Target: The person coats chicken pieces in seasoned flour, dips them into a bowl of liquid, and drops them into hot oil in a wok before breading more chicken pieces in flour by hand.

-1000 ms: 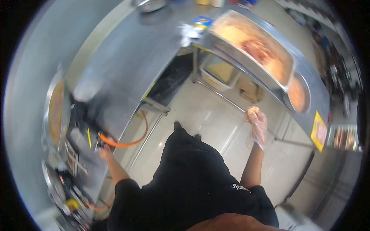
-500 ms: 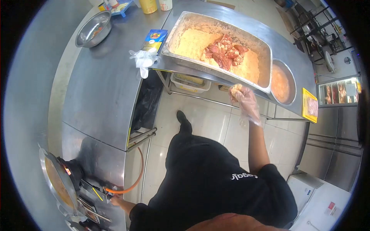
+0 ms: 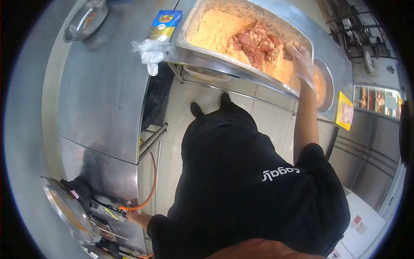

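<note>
My right hand [image 3: 303,62], in a clear plastic glove, is over the right end of a deep metal pan [image 3: 241,64]. Its fingers are closed around a flour-coated piece of meat [image 3: 291,46]. Pale orange flour [image 3: 220,28] fills the pan's bottom, with a heap of dark red meat pieces [image 3: 254,43] on it, partly coated. At the lower left, my bare left hand [image 3: 132,216] is at the front of a gas stove, its fingers closed on the stove knob [image 3: 124,214]. A wide pan of oil [image 3: 69,211] sits on the burner there.
Beside the flour pan stands a round metal bowl of orange liquid [image 3: 320,84], then a yellow tray [image 3: 344,111] at the table end. Plastic gloves [image 3: 151,52] lie by a blue-and-gold packet [image 3: 166,23]. A metal bowl [image 3: 86,19] is far left. An orange hose [image 3: 151,185] hangs near the stove.
My right hand has moved up and right with the coated meat, from in front of the table to over the flour pan. My left hand stays at the stove knob. Both feet now show.
</note>
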Available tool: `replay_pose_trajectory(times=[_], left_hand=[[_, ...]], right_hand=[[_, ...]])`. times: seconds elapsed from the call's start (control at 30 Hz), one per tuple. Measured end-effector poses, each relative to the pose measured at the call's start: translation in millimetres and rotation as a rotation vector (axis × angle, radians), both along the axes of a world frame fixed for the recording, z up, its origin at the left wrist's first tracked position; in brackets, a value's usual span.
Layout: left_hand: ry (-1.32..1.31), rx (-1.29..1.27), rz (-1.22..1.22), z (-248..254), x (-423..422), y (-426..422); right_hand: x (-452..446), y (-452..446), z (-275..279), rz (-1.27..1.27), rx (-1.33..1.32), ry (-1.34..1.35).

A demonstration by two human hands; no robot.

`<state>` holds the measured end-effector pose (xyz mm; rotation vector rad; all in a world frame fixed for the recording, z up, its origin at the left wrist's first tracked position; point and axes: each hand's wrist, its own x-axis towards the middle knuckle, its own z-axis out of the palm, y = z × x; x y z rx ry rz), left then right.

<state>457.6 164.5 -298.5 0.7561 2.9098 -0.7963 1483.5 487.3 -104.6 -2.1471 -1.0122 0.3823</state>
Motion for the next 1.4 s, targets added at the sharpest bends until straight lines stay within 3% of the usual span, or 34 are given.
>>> replay_pose_trajectory(times=[0.17, 0.63, 0.73, 0.8, 0.87, 0.9, 0.93, 0.97, 1.03, 1.07, 1.1, 1.17, 1.23, 1.33, 1.4], left_hand=[[-0.003, 0.091, 0.103, 0.3, 6.1, -3.8], [0.101, 0.204, 0.226, 21.4, 28.8, 5.1], [0.251, 0.381, 0.328, 33.9, 56.0, 21.4], [0.502, 0.77, 0.402, 44.1, 103.4, 63.2], [0.629, 1.334, 0.109, 50.7, 166.3, 136.9], [0.587, 1.553, -0.225, 33.3, 171.9, 171.4], [0.33, 1.507, -0.298, 84.9, 264.6, 225.1], [0.256, 1.467, -0.56, 80.8, 289.8, 263.1], [-0.341, 1.583, -0.659, 124.3, 404.5, 343.0], [-0.483, 1.463, -0.757, 139.0, 444.5, 373.3], [-0.478, 1.317, -1.076, 152.5, 476.7, 407.7], [-0.707, 1.095, -1.381, 170.0, 534.3, 472.2], [-0.584, 0.906, -1.598, 165.7, 580.1, 516.3], [-0.305, 0.455, -1.698, 143.0, 617.6, 570.1], [-0.324, 0.334, -1.632, 153.7, 626.2, 587.1]], right_hand=[[37.7, 11.0, -47.4, -0.027, -0.048, 0.229], [42.9, -14.2, -70.9, -0.044, -0.132, 0.232], [44.9, -23.9, -73.6, -0.033, -0.212, 0.085], [23.1, -27.2, -62.3, -0.026, -0.244, 0.025], [13.5, -30.3, -56.1, -0.024, -0.375, -0.087], [6.4, -30.8, -55.8, -0.035, -0.321, -0.07], [0.9, -33.7, -54.8, -0.045, -0.272, -0.055], [-1.7, -31.7, -54.4, -0.05, -0.223, -0.044], [10.1, -27.9, -58.6, -0.013, -0.24, -0.08], [15.4, -26.7, -62.3, 0.002, -0.246, -0.097], [16.2, -27.4, -67.3, -0.008, -0.206, -0.086], [17.3, -31.1, -75.9, -0.05, -0.12, -0.067], [5.7, -30.9, -59.0, -0.097, -0.162, 0.071], [9.7, -37.7, -64.9, -0.165, -0.112, 0.037], [7.8, -41.1, -58.7, -0.176, -0.039, 0.088]])
